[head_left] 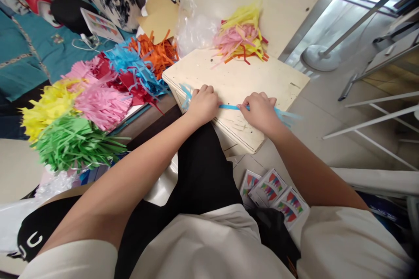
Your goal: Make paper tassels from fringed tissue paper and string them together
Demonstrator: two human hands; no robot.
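A blue paper tassel [229, 107] is stretched between my two hands, its middle twisted into a narrow band. My left hand [204, 103] is closed around one side, and loose blue fringe sticks out beyond it. Closed on the other side is my right hand [260, 111], with blurred light-blue strips spreading past the wrist. Both hands are just over the front part of a cream wooden tabletop [225, 74]. At its back lies a pile of yellow, pink and orange tassels [242, 32].
Left of the table are heaps of green fringe [77, 141], pink fringe [103, 104], blue fringe [135, 65] and orange fringe [157, 56]. A clear plastic bag [196, 26] lies behind. Printed packets [270, 187] rest on the floor, near a white-legged rack [373, 117].
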